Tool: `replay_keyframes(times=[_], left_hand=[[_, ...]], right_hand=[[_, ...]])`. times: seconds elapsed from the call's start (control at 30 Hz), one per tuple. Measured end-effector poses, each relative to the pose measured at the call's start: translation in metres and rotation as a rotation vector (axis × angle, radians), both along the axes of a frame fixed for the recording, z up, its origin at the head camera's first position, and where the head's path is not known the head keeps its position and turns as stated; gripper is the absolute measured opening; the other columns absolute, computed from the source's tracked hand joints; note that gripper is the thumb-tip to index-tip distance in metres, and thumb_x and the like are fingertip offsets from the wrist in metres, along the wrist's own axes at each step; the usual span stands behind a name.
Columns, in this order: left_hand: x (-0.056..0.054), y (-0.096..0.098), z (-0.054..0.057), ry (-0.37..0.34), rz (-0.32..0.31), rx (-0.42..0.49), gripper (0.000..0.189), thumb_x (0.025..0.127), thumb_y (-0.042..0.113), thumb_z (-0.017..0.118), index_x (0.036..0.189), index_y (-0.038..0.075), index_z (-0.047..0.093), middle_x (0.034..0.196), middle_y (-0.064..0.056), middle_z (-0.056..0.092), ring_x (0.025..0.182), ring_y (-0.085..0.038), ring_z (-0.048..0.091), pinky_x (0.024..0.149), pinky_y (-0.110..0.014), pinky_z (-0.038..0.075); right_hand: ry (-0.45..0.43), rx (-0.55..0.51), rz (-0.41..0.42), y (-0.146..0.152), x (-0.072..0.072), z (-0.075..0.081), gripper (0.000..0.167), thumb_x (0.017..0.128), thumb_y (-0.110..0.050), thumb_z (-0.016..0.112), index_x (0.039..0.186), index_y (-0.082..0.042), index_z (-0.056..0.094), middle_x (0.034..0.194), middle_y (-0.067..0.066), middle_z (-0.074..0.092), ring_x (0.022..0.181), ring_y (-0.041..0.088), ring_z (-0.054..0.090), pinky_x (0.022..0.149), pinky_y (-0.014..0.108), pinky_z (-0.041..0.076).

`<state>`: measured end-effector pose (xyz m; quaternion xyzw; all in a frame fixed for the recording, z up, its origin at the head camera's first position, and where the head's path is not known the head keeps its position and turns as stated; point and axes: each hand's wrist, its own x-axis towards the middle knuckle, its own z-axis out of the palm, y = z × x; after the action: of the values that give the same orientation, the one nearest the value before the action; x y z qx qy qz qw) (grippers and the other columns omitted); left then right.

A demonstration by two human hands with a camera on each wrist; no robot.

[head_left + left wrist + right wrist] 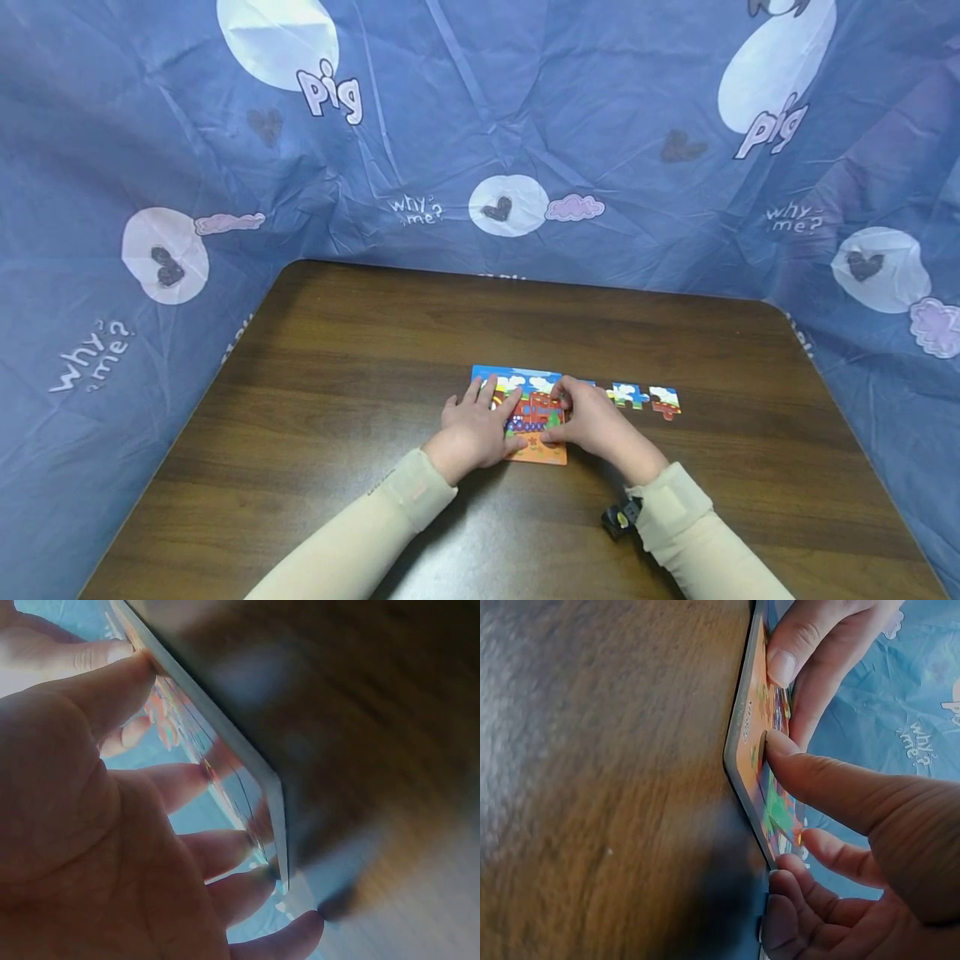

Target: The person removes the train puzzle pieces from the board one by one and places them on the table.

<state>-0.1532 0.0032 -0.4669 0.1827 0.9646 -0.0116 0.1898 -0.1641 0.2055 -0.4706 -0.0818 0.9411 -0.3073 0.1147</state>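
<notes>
A jigsaw puzzle board [553, 457] with a red vehicle, blue sky and orange ground lies flat on the table. My left hand [476, 425] is spread over its left part, fingertips resting on the picture and thumb at the lower edge. At the board's right side, my right hand [596, 421] pinches a puzzle piece [781, 808] with green on it between thumb and fingers. In the right wrist view that piece tilts up slightly from the board. The fingers hide part of the picture.
To the right of the board, loose puzzle pieces lie in a row, among them a blue and green piece [628, 395] and a red and white piece [665, 400]. The brown wooden table [337, 400] meets a blue printed cloth [450, 125] behind and at both sides.
</notes>
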Motion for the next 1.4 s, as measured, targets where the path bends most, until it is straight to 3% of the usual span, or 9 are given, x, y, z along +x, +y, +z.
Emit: replay_keyframes(times=[0.2,0.5,0.93,1.4], left_hand=[[0.001,-0.001,0.001,0.001,0.001,-0.002,0.079,0.097,0.072,0.043,0.164,0.040,0.016,0.169,-0.006,0.012,0.153,-0.028,0.014,0.114,-0.055,0.027],[0.000,-0.001,0.000,0.000,-0.008,0.012,0.080,0.096,0.073,0.044,0.164,0.039,0.017,0.169,-0.007,0.012,0.153,-0.029,0.013,0.114,-0.056,0.027],[-0.001,-0.001,-0.002,0.004,-0.009,0.011,0.081,0.096,0.073,0.044,0.164,0.039,0.016,0.169,-0.006,0.012,0.153,-0.029,0.012,0.114,-0.056,0.026],[0.000,0.000,0.000,-0.001,-0.014,0.003,0.081,0.097,0.073,0.043,0.164,0.038,0.016,0.169,-0.008,0.011,0.153,-0.030,0.011,0.114,-0.057,0.026]], right_hand=[[0.042,-0.018,0.014,0.001,0.001,0.000,0.052,0.069,-0.024,0.098,0.103,-0.007,0.062,0.085,0.004,0.058,0.071,0.019,0.050,0.063,0.035,0.042],[0.108,-0.108,-0.070,0.002,0.001,0.000,0.022,0.085,-0.012,0.086,0.091,-0.006,0.065,0.076,0.000,0.061,0.068,0.017,0.056,0.064,0.032,0.050],[0.062,-0.155,-0.124,0.012,-0.001,0.001,0.019,0.088,-0.012,0.082,0.100,-0.005,0.070,0.079,0.001,0.066,0.070,0.017,0.061,0.063,0.034,0.050],[0.068,-0.199,-0.156,0.058,0.009,0.004,0.013,0.090,-0.016,0.081,0.091,-0.003,0.076,0.077,0.002,0.070,0.069,0.018,0.062,0.060,0.034,0.049]])
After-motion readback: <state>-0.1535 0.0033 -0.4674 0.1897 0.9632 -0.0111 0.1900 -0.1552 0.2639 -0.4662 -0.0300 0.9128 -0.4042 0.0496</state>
